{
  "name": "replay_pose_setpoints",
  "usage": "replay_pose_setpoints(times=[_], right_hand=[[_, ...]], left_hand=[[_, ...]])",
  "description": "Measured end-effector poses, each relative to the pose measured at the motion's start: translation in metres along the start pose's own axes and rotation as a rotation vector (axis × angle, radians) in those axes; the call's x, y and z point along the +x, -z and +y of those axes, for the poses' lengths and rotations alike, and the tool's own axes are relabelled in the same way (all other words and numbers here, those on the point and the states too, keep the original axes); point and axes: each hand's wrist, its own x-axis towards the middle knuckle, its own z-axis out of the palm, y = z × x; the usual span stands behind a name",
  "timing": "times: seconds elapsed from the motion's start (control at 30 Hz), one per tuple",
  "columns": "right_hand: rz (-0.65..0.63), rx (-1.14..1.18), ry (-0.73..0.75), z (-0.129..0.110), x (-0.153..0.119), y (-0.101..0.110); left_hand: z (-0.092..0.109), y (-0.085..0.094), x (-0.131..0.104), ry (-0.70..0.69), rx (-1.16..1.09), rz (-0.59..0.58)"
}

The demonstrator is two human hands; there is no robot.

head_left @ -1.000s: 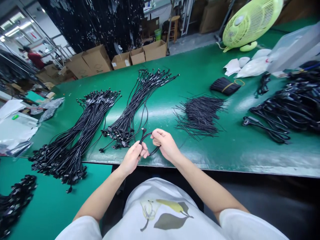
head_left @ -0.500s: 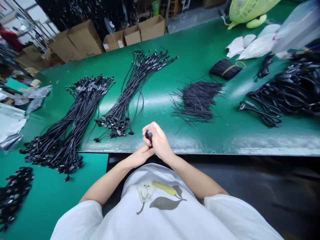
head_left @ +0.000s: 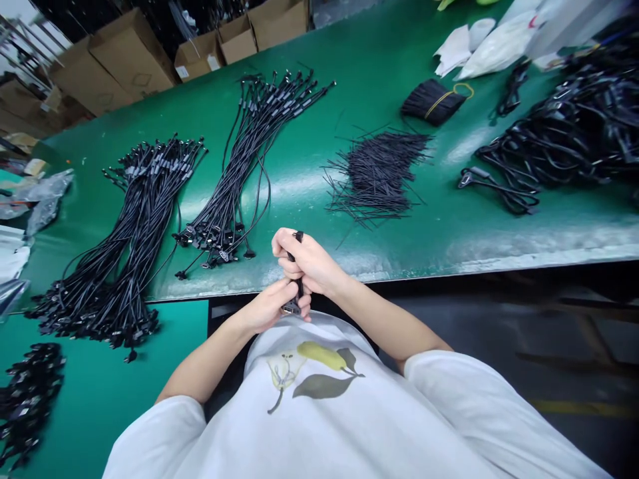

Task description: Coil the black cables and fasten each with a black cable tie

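Note:
Close to my shirt, at the near edge of the green table, both hands are closed on one black cable point(head_left: 299, 287). My left hand point(head_left: 272, 305) pinches its lower part, where a connector end shows below the fingers. My right hand point(head_left: 309, 261) is wrapped around the upper part, and a black end sticks up past the thumb. The fingers hide most of the cable between. Ahead and left lies a bundle of straight black cables point(head_left: 244, 159), with a bigger bundle point(head_left: 144, 219) beyond it. Ahead and right is a loose pile of black twist ties point(head_left: 382, 173).
A banded bunch of ties point(head_left: 433, 102) lies behind the loose pile. Folded black cables point(head_left: 564, 140) heap up on the right, near white plastic bags point(head_left: 499, 50). Cardboard boxes point(head_left: 132, 56) stand past the far edge. More connectors point(head_left: 32, 392) lie on the lower left surface.
My hands have drawn slightly apart, the right above the left, so more of the cable shows between and beyond the fingers. The view has tilted and shifted, moving the table contents up and left.

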Motion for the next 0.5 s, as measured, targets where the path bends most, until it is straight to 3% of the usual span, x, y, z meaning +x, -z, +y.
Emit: replay_pose_setpoints(times=[0.2,0.37,0.5], right_hand=[[0.063,0.054,-0.004,0.005,0.01,0.013],[0.074,0.15,0.007,-0.004,0.01,0.014],[0.099,0.258,0.022,-0.005,0.012,0.013]], left_hand=[[0.004,-0.009,0.005,-0.061,-0.083,0.145],[0.006,-0.009,0.009,0.026,-0.312,0.123],[0.001,-0.007,0.011,0.025,-0.31,0.151]])
